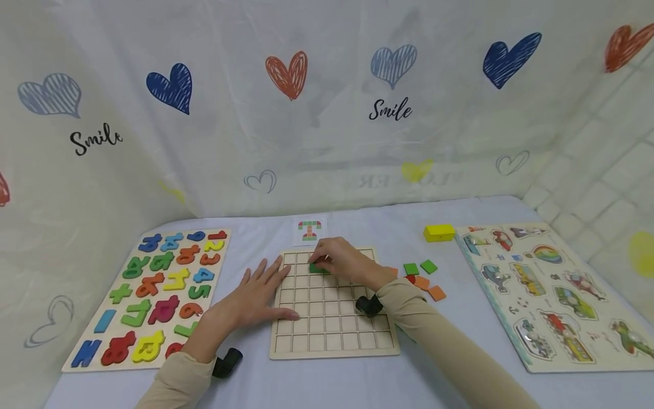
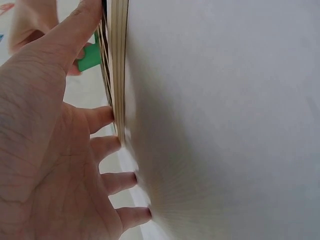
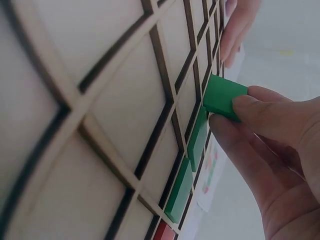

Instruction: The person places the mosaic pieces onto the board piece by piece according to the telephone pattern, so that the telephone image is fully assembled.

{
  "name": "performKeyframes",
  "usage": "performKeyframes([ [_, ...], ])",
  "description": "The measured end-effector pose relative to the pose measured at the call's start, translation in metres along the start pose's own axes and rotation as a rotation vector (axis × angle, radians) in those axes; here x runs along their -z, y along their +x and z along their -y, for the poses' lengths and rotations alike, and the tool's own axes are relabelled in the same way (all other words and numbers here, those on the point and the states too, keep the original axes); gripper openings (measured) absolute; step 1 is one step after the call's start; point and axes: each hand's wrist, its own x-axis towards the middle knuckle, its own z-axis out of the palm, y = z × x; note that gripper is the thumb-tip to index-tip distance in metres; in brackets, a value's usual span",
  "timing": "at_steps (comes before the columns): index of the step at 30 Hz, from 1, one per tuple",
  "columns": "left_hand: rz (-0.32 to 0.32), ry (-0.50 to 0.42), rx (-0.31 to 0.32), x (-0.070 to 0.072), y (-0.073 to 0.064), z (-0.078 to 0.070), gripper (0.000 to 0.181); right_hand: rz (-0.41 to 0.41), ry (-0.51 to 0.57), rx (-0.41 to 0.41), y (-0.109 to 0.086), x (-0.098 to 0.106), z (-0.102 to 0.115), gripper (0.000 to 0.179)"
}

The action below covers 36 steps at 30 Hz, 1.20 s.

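A wooden grid board (image 1: 317,325) lies flat on the table. My right hand (image 1: 343,262) pinches a green square tile (image 3: 227,96) between thumb and fingers, with one edge of it right at the grid near the board's far side. In the right wrist view, two green tiles sit in neighbouring cells, a nearer one (image 3: 180,196) and one (image 3: 198,139) beside the held tile; a red tile (image 3: 164,232) shows past them. With fingers spread, my left hand (image 1: 258,298) rests at the board's left edge, its thumb over the board and some fingertips on the table.
Behind the board lies a card (image 1: 309,230) with a red and green T pattern. Loose tiles, among them a green one (image 1: 429,266) and an orange one (image 1: 436,293), lie right, near a yellow block (image 1: 439,233). A letter puzzle (image 1: 117,363) stands left, a picture puzzle (image 1: 516,307) right.
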Motion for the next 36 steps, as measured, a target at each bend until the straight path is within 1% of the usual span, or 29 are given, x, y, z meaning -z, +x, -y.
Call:
performKeyframes([
  [6,0.002,0.011,0.006,0.000,0.001,0.000,0.110,0.014,-0.016,0.005,0.000,0.000,0.000,0.014],
  [11,0.002,0.018,0.010,0.000,0.001,0.000,0.111,0.029,-0.019,-0.025,0.003,0.001,0.004,0.014],
  [20,0.002,0.020,0.000,-0.001,0.001,0.000,0.111,0.090,-0.156,-0.075,0.007,0.000,0.015,0.014],
  [24,-0.001,0.009,-0.001,0.001,0.000,-0.001,0.111,0.101,-0.174,-0.088,0.009,-0.002,0.016,0.015],
  [30,-0.006,-0.008,-0.001,0.004,-0.003,-0.004,0.110,0.105,-0.205,-0.072,0.009,-0.003,0.017,0.015],
  [36,-0.002,-0.009,0.002,0.004,-0.003,-0.003,0.110,0.112,-0.214,-0.092,0.008,-0.006,0.015,0.016],
])
